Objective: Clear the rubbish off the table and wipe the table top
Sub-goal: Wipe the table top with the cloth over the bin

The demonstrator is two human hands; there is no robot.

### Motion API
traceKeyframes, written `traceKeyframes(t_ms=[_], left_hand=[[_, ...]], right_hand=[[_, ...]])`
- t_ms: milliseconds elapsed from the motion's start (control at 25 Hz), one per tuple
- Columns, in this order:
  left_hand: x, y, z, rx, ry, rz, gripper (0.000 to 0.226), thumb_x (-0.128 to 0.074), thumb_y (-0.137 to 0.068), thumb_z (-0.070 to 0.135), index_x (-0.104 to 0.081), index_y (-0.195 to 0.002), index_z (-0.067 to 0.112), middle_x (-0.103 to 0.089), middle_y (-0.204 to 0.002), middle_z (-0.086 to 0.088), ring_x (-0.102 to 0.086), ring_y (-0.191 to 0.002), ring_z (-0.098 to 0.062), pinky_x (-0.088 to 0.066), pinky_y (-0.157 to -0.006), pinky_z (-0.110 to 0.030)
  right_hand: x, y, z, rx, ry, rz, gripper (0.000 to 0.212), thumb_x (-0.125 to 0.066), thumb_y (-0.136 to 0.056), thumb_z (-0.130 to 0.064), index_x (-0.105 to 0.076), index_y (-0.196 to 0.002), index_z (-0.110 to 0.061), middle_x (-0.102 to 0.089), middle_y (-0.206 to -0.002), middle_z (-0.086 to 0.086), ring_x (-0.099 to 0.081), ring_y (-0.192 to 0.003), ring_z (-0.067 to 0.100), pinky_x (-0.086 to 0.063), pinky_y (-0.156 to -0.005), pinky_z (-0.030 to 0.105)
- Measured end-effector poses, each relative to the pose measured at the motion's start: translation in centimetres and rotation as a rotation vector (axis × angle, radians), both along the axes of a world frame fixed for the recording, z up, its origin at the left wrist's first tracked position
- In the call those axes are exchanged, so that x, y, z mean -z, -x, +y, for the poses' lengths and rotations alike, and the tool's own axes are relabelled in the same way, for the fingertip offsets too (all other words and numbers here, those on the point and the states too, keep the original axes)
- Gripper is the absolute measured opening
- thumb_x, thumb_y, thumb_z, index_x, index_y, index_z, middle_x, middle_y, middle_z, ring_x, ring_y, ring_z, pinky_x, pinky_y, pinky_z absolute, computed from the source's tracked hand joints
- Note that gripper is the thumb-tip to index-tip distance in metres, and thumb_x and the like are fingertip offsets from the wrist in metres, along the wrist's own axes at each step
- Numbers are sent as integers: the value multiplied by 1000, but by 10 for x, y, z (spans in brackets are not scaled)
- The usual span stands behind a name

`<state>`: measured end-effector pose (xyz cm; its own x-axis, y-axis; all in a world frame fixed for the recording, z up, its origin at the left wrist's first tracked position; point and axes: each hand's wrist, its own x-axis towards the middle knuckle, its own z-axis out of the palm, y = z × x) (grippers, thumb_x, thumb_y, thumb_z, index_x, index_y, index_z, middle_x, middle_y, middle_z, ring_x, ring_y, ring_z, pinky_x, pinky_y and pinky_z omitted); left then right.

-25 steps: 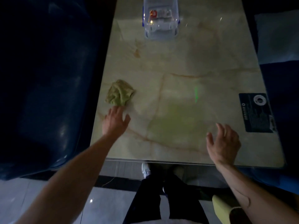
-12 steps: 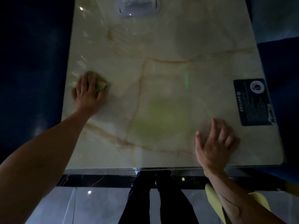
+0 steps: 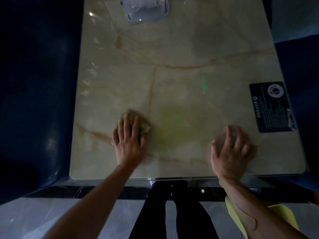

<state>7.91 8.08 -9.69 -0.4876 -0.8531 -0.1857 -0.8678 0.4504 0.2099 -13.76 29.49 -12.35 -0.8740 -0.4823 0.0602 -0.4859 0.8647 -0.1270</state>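
A pale marble table top [image 3: 181, 49] with brown veins fills the head view. My left hand [image 3: 129, 140] lies flat on a crumpled yellow-green cloth [image 3: 143, 125], pressing it onto the table near the front left; only the cloth's far and right edges show past my fingers. My right hand [image 3: 231, 150] rests palm down on the bare table near the front right, fingers spread, holding nothing.
A clear plastic container [image 3: 146, 7] stands at the far edge. A dark printed sticker [image 3: 271, 107] is fixed near the right edge. Dark blue seats [image 3: 38, 83] flank both sides. My dark-trousered legs [image 3: 172, 213] stand at the front edge.
My left hand reached the cloth, covered it, then slid it right and nearer across the table. My right hand settled flat on the table.
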Motion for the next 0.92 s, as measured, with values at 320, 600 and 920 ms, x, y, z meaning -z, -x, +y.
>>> traceKeyframes(t_ms=[320,600,920], left_hand=[[-5,2,125,-355,-133,-27,71,-19,-91,53,8,-152,28,10,-163,-6,8,-151,-25,-7,-121,-55],[-4,61,15,-265,-72,0,69,-28,-94,50,-1,-153,26,2,-164,-8,-1,-151,-29,-8,-119,-58],[6,137,-65,334,47,-7,65,-29,-90,49,-16,-151,30,-13,-163,-2,-12,-150,-27,-15,-118,-54]], right_hand=[[-2,1,0,18,66,-7,56,-22,-98,-50,-33,-147,-24,-36,-153,7,-32,-137,34,-20,-115,57],[-1,0,-1,13,50,14,55,-28,-99,-50,-34,-147,-24,-39,-152,9,-35,-136,35,-21,-115,57],[4,2,-1,18,48,8,57,-27,-98,-53,-33,-147,-25,-35,-153,7,-32,-139,33,-15,-117,56]])
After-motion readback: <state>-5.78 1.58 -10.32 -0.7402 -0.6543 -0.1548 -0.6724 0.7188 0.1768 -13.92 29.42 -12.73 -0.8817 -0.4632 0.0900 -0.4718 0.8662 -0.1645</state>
